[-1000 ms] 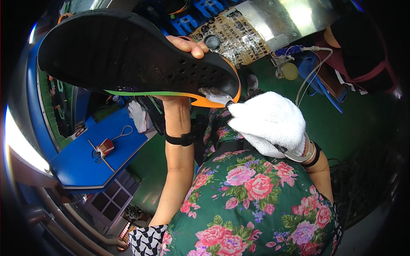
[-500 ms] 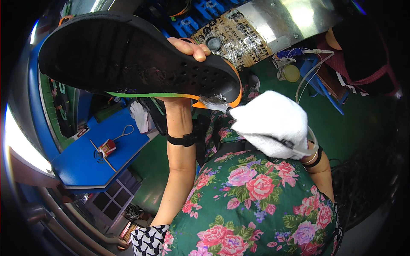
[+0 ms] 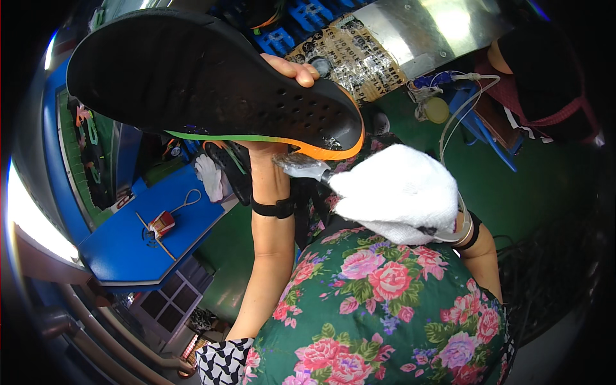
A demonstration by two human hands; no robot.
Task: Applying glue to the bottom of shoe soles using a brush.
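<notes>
The sole [image 3: 186, 77] looks smooth, the glove [image 3: 403, 190] rough cloth

From the right grip [image 3: 398, 192], the sole [image 3: 192, 77] blocks 10 o'clock. The brush [image 3: 300, 167] juts out between 9 and 10, its tip overlapping the left forearm [image 3: 269, 192], which bars 9. The apron [image 3: 385, 282] fills 6. A hose [image 3: 447, 128] loops at 1; a blue frame [image 3: 497, 151] stands at 2. The freest passage is at 3, above the floor [image 3: 481, 189]; a narrower gap separates forearm and desk [image 3: 122, 256].
</notes>
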